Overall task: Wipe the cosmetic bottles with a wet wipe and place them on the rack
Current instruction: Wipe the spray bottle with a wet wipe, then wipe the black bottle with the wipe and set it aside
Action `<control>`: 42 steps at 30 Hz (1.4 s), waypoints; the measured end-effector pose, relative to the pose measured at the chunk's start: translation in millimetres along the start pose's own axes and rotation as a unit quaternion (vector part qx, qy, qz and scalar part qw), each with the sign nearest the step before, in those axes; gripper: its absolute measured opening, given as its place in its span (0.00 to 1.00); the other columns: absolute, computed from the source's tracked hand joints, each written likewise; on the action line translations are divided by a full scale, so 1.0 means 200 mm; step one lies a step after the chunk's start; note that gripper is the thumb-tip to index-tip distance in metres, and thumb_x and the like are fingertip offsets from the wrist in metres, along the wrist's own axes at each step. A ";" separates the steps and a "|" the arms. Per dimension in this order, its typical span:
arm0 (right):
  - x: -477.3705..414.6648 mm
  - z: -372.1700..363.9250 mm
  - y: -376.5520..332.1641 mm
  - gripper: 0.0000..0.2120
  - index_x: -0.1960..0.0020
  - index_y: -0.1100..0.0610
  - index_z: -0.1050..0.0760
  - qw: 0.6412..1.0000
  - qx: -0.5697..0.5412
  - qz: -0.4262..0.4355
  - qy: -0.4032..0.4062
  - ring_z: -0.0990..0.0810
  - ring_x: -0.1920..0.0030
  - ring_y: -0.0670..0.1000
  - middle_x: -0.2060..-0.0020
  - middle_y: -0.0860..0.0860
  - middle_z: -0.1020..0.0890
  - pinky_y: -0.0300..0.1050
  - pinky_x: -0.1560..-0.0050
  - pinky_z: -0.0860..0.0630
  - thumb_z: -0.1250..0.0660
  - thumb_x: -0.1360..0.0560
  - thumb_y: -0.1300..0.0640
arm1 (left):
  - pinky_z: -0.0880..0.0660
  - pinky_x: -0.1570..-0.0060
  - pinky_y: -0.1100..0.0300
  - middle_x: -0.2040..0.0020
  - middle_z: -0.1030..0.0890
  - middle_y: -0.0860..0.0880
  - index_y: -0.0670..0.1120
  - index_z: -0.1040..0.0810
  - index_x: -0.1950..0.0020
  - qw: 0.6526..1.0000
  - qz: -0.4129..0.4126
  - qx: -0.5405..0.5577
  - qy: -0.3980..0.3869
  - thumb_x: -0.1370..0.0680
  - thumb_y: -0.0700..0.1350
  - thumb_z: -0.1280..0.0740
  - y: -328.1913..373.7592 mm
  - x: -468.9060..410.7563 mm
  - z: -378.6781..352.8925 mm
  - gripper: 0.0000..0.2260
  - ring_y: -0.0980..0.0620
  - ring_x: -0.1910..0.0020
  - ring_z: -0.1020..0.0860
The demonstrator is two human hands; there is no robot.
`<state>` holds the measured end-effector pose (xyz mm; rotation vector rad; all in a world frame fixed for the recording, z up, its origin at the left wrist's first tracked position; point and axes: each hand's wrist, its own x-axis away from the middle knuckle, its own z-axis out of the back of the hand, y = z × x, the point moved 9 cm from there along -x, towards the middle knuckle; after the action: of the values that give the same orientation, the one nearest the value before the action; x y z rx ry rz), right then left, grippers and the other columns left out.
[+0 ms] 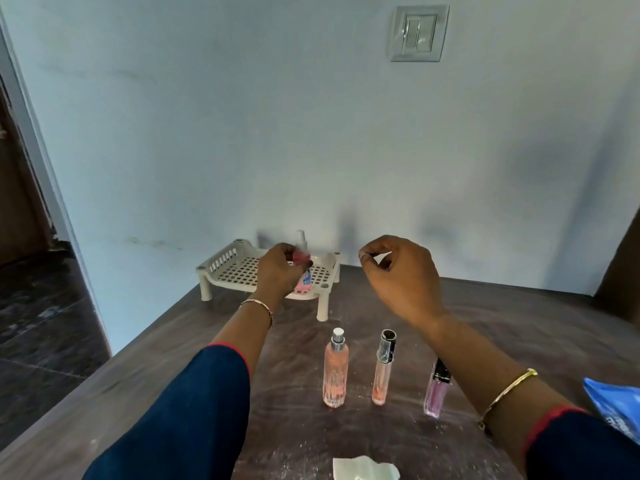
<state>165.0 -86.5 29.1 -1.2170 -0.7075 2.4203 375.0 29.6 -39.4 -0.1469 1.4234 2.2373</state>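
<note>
Crumpled wet wipe at 6 o'clock on the table. Grips pink pump bottle with left hand on the white rack at 12 o'clock. Holds right hand loosely curled, empty, at 1 o'clock. Three slim bottles upright between wipe and rack.

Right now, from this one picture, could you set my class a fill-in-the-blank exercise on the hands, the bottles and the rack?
1. The left hand grips a pink pump bottle on the white ____.
2. ____ more bottles stand upright on the table, nearer the person.
3. The rightmost standing bottle is ____ in colour.
4. The blue pack lies beside the ____ arm.

Missing words: rack; three; purple; right.
</note>
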 end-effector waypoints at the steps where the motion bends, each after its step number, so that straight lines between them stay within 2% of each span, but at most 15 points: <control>1: -0.01 -0.01 0.01 0.02 0.58 0.46 0.20 1.000 -0.003 -0.003 0.001 0.23 0.67 0.39 0.61 0.37 0.18 0.34 0.66 0.30 0.32 0.28 0.52 | 0.32 0.49 0.64 0.46 0.18 0.46 0.41 0.23 0.42 1.000 -0.009 -0.008 -0.006 0.29 0.46 0.26 0.00 -0.01 -0.01 0.18 0.48 0.45 0.21; 8: -0.01 -0.05 0.06 0.03 0.58 0.47 0.20 1.000 -0.020 -0.022 -0.002 0.23 0.67 0.39 0.62 0.38 0.18 0.35 0.66 0.30 0.32 0.27 0.52 | 0.29 0.46 0.60 0.46 0.17 0.45 0.42 0.22 0.43 0.999 -0.021 -0.039 -0.020 0.28 0.48 0.26 -0.04 -0.01 -0.04 0.17 0.48 0.46 0.20; 15: 0.02 -0.01 0.04 0.02 0.58 0.47 0.20 0.999 -0.003 -0.034 -0.011 0.23 0.66 0.39 0.61 0.39 0.18 0.39 0.64 0.27 0.32 0.27 0.51 | 0.30 0.36 0.54 0.36 0.23 0.44 0.41 0.29 0.34 0.999 -0.013 -0.025 -0.026 0.30 0.48 0.25 0.05 0.03 0.03 0.28 0.46 0.38 0.25; 18: 0.04 0.05 0.03 0.02 0.58 0.47 0.20 0.999 -0.010 -0.044 -0.005 0.23 0.65 0.40 0.60 0.40 0.18 0.40 0.62 0.26 0.32 0.27 0.52 | 0.36 0.35 0.53 0.33 0.29 0.41 0.42 0.35 0.30 0.994 -0.066 -0.086 -0.007 0.29 0.47 0.26 0.22 0.09 0.08 0.31 0.43 0.33 0.32; 20: 0.08 0.10 0.01 0.03 0.58 0.48 0.20 0.999 -0.011 -0.045 -0.001 0.23 0.66 0.40 0.60 0.40 0.17 0.38 0.63 0.27 0.32 0.27 0.52 | 0.37 0.34 0.48 0.30 0.34 0.40 0.43 0.39 0.28 0.987 -0.105 -0.121 0.011 0.27 0.48 0.28 0.36 0.16 0.10 0.32 0.41 0.30 0.38; 23: 0.14 0.21 -0.01 0.03 0.57 0.48 0.19 0.999 -0.007 -0.052 0.013 0.22 0.65 0.40 0.59 0.40 0.17 0.38 0.62 0.26 0.32 0.27 0.52 | 0.38 0.35 0.45 0.28 0.37 0.43 0.46 0.41 0.27 0.982 -0.138 -0.130 -0.004 0.26 0.50 0.31 0.58 0.29 0.09 0.31 0.41 0.28 0.42; 28: 0.27 0.47 0.02 0.02 0.56 0.48 0.19 0.995 -0.018 -0.085 0.042 0.22 0.63 0.41 0.59 0.42 0.18 0.39 0.60 0.26 0.31 0.27 0.52 | 0.41 0.38 0.50 0.31 0.33 0.46 0.52 0.31 0.34 0.961 -0.205 -0.165 -0.087 0.26 0.53 0.32 0.84 0.57 -0.01 0.22 0.44 0.31 0.39; 33: 0.44 0.77 0.14 0.02 0.58 0.49 0.19 0.987 -0.017 -0.140 0.075 0.21 0.62 0.43 0.61 0.42 0.18 0.42 0.56 0.23 0.31 0.28 0.53 | 0.42 0.45 0.52 0.43 0.26 0.50 0.56 0.21 0.53 0.960 -0.228 -0.149 -0.061 0.27 0.54 0.33 0.99 0.80 -0.01 0.05 0.48 0.38 0.32; 36: 0.56 0.92 0.23 0.02 0.59 0.49 0.20 0.983 -0.007 -0.161 0.089 0.20 0.60 0.43 0.63 0.42 0.18 0.43 0.53 0.22 0.30 0.28 0.54 | 0.42 0.48 0.52 0.49 0.24 0.53 0.58 0.22 0.62 0.960 -0.222 -0.152 -0.073 0.28 0.55 0.34 1.05 0.92 -0.08 0.04 0.50 0.43 0.28; 39: 0.69 1.02 0.34 0.04 0.58 0.53 0.19 0.976 -0.002 -0.187 0.108 0.18 0.58 0.48 0.62 0.47 0.17 0.45 0.51 0.23 0.29 0.29 0.53 | 0.42 0.50 0.52 0.50 0.23 0.54 0.59 0.20 0.60 0.944 -0.239 -0.204 -0.101 0.27 0.54 0.34 1.08 1.01 -0.19 0.05 0.51 0.45 0.26; 42: 0.80 1.07 0.46 0.04 0.62 0.51 0.21 0.969 -0.007 -0.214 0.120 0.19 0.60 0.50 0.66 0.47 0.18 0.45 0.54 0.23 0.28 0.29 0.54 | 0.41 0.48 0.51 0.49 0.20 0.57 0.59 0.18 0.56 0.924 -0.254 -0.254 -0.134 0.26 0.52 0.33 1.09 1.07 -0.32 0.05 0.51 0.43 0.26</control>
<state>-107.9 -139.6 -18.0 -1.1915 -0.8157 1.8845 78.1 -29.7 38.8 -0.3238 0.5521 2.0281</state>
